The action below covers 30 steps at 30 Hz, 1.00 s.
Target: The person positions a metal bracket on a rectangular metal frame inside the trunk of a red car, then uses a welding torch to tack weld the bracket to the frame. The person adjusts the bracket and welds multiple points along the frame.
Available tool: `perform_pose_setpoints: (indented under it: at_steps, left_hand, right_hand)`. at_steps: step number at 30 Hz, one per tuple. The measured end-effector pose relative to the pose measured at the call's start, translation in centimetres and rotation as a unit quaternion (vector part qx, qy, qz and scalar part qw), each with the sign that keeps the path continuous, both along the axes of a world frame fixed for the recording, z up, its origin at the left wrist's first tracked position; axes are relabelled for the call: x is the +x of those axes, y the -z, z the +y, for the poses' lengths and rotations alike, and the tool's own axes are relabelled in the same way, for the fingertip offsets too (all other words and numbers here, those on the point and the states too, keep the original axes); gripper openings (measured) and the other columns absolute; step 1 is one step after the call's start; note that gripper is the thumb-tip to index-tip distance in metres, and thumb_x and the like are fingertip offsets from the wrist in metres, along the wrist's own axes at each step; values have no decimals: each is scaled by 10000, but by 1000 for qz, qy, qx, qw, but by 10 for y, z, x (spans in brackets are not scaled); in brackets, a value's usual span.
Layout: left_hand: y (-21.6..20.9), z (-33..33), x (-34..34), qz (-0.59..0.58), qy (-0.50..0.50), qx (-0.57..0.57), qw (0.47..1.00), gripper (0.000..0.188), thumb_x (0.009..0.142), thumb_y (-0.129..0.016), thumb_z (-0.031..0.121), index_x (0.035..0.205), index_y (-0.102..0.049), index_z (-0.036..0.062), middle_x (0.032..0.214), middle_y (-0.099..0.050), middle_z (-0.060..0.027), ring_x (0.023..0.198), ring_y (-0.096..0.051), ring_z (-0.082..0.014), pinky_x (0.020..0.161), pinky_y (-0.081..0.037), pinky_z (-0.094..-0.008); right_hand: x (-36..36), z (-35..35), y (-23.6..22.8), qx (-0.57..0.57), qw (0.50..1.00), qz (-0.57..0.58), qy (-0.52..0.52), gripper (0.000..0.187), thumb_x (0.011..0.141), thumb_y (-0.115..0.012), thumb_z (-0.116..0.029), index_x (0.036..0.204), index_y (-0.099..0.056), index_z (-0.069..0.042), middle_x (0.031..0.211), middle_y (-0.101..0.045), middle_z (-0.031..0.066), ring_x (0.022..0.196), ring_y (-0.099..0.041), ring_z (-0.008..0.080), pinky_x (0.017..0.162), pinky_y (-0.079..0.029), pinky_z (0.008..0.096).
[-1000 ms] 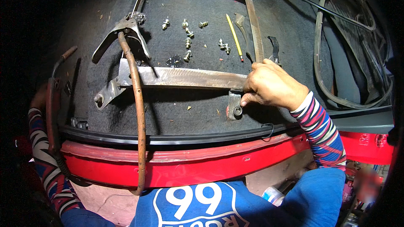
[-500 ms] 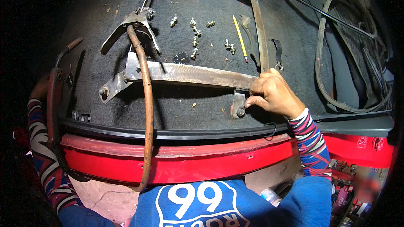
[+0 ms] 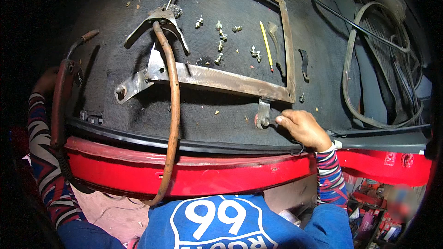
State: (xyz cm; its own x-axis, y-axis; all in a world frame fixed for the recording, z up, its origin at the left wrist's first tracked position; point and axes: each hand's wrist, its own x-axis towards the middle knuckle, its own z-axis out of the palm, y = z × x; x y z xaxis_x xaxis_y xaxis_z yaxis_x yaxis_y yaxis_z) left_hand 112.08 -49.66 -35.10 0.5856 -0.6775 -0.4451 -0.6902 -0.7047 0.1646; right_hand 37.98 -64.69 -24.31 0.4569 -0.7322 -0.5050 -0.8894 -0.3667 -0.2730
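On the dark carpet lies a rectangular steel frame (image 3: pixel 230 83), its near bar ground bright. Beneath its right corner sticks out a bracket (image 3: pixel 264 109) with a bolt. My right hand (image 3: pixel 304 129) hovers just right of that bracket, fingers curled in and thumb toward it; what they hold, if anything, is hidden. A ground clamp (image 3: pixel 159 18) with a copper-coloured cable grips the frame's left side. At the far left, my left hand (image 3: pixel 47 81) is in shadow beside a reddish-brown welding torch (image 3: pixel 59 110); its fingers are hidden.
Several bolts (image 3: pixel 220 45) and a yellow pencil (image 3: pixel 266 46) lie inside the frame. A dark strap (image 3: pixel 304 64) and a small bolt (image 3: pixel 302 97) sit right of it. A rubber seal loop (image 3: pixel 349 64) lies at the right; a red bumper (image 3: pixel 230 175) edges the near side.
My right hand has let go of the frame's corner and moved nearer to me, beside the bracket. The whole view has shifted slightly; the frame looks unmoved on the carpet.
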Motion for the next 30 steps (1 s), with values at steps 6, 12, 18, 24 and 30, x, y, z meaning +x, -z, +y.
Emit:
perform_pose_setpoints:
  at_steps: [6,12,18,24,30]
  left_hand:
    - [28,13,47,76,-41,-93,992,584,931,-715,365,1383,-604,13,1330,-654,-202,1185,-643,-272,1019,-501,-402]
    - [27,16,66,19,21,-32,999,517,943,-698,345,1344,-631,26,1312,-660,-206,1165,-646,-263,996,-504,-395]
    - [-6,-1,0,85,-54,3,995,599,958,-675,341,1454,-545,31,1320,-661,-193,1145,-667,-295,1005,-525,-416]
    - [-3,-2,-3,7,-44,11,999,629,974,-648,380,1456,-526,-4,1329,-649,-215,1160,-664,-305,1010,-525,-430]
    - [9,5,15,14,-49,-20,998,579,982,-641,388,1394,-589,-16,1288,-675,-201,1124,-668,-275,978,-522,-407]
  right_hand:
    - [0,-2,-6,-15,998,-53,18,378,987,-624,-343,843,-664,4,778,-615,264,752,-616,469,652,-460,508]
    - [2,-30,-15,-111,976,-52,-178,330,928,-685,-311,798,-685,-8,766,-648,227,754,-648,429,661,-485,508]
    - [24,-53,-19,-69,969,5,-237,286,891,-733,-277,794,-725,-7,763,-668,201,763,-656,401,692,-497,486]
    - [30,-59,-20,-75,955,65,-280,283,897,-731,-348,851,-765,-70,788,-688,105,865,-635,309,800,-437,443]
    - [17,-51,-10,-106,953,-53,-280,327,885,-727,-395,830,-758,-74,806,-697,166,824,-659,362,759,-448,467]
